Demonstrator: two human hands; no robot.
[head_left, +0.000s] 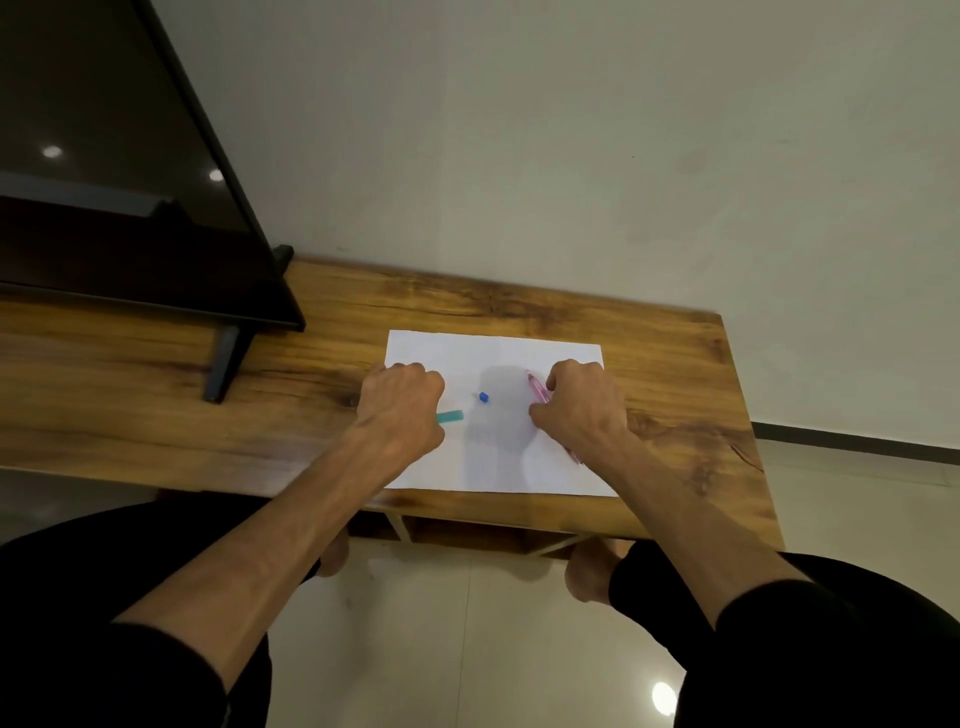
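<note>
1. Left hand: curled round teal stick, over the paper's left edge.
2. Right hand: curled on pink pen, low over paper.
3. Blue cap: on paper, between hands, touching neither.

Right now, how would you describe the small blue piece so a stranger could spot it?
On the wooden table lies a white sheet of paper. Between the left hand and the right hand, the small blue piece lies alone on it. Unlike the teal stick and pink pen, no hand touches it.
</note>
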